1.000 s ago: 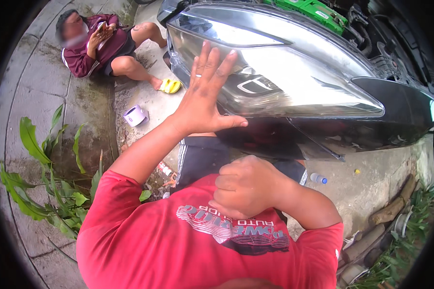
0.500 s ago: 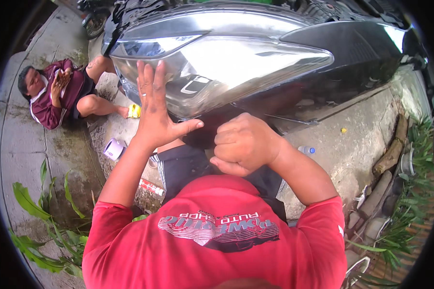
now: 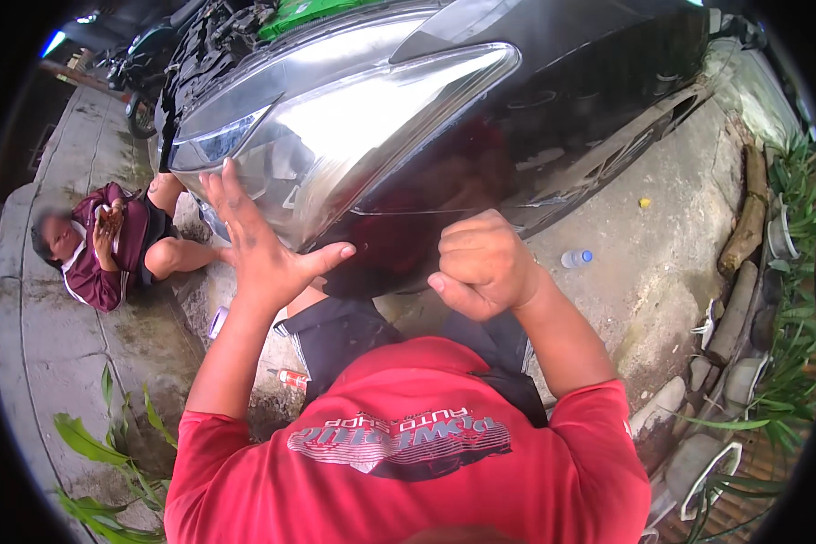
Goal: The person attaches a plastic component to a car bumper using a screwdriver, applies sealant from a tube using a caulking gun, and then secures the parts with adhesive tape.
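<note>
With fingers spread and thumb out, my left hand (image 3: 267, 265) is held up, its fingertips overlapping the lower left edge of a large car headlight (image 3: 358, 113) in view. Whether they touch it I cannot tell. My right hand (image 3: 486, 265) makes a fist in front of the dark, glossy car body (image 3: 562, 136), and nothing sticks out of it. The headlight's clear cover is shiny, with bright reflections. Both forearms reach forward over my knees.
At left, a person in a maroon jacket (image 3: 104, 238) sits on the concrete. A clear bottle with a blue cap (image 3: 576, 259) lies right of my fist. A red-and-white item (image 3: 293, 379) and a purple-white container (image 3: 218, 322) are by my left arm. Logs (image 3: 745, 218) and plants (image 3: 793, 308) line the right.
The view has turned, so the car now slants more and sits further left. My left hand remains spread and my right remains a fist, now slightly further right in view.
</note>
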Available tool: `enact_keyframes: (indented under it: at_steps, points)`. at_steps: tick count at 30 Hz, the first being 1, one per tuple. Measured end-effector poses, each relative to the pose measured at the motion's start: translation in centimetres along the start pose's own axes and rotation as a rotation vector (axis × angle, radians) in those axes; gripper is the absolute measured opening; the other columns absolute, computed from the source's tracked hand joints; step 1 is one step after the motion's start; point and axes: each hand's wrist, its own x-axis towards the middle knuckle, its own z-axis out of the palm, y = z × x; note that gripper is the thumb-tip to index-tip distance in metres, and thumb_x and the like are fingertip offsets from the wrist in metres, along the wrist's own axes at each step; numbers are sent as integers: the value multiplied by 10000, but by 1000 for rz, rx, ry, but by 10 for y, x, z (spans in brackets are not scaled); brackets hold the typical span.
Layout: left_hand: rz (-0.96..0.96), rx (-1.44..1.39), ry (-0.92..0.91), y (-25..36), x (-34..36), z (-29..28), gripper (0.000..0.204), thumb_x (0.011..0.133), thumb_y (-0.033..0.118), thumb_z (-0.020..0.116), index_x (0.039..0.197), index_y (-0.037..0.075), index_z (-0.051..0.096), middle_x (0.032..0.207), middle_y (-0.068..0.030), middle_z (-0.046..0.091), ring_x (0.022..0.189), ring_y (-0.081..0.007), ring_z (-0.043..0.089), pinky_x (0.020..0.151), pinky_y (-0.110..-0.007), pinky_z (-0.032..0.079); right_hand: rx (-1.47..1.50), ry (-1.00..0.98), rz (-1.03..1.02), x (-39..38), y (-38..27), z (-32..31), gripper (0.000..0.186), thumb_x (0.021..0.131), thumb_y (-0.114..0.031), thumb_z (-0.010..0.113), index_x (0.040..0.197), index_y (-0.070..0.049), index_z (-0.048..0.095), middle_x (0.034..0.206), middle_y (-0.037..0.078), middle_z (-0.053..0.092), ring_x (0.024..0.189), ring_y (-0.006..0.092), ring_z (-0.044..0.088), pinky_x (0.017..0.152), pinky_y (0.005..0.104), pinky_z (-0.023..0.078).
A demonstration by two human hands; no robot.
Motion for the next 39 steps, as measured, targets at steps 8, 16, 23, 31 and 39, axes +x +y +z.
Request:
enact_keyframes:
  at_steps: [8, 16, 23, 31, 39]
  points:
    - [76, 0, 137, 29, 33, -11, 1494, 510, 715, 948, 1654, 49, 256, 1664, -299, 281, 1592, -496, 142, 1265, -603, 199, 56, -124, -98, 2, -23, -5, 351, 803, -168, 743, 579, -117, 478, 590, 31, 487, 532, 226, 550, 438, 370, 413]
    - [115, 17, 171, 45, 37, -9, 1329, 573, 630, 954, 1620, 57, 369, 1629, -243, 401, 1574, -446, 255, 1265, -546, 244, 93, 32, 51, -18, -14, -13, 373, 815, -128, 718, 578, -91, 432, 573, 58, 437, 490, 263, 484, 443, 392, 371]
    - [171, -10, 179, 45, 40, -9, 1288, 603, 657, 930, 1605, 49, 396, 1599, -227, 444, 1553, -438, 301, 1253, -548, 268, 143, 211, 119, -49, 19, -32, 423, 855, -82, 652, 563, -71, 346, 546, 66, 313, 452, 252, 346, 453, 400, 272]
    - [128, 18, 169, 48, 40, -13, 1281, 621, 681, 914, 1601, 39, 395, 1601, -209, 448, 1560, -427, 296, 1258, -551, 260, 252, 310, 316, -83, -4, -43, 409, 937, -108, 656, 598, -38, 438, 567, 57, 401, 503, 189, 382, 491, 367, 296]
    - [147, 9, 178, 44, 40, -11, 1303, 606, 694, 915, 1605, 45, 388, 1601, -204, 446, 1564, -425, 289, 1261, -557, 249, 577, 768, 1000, -101, 7, -33, 537, 980, -260, 786, 1394, -15, 549, 1157, 66, 635, 1080, 151, 596, 983, 295, 476]
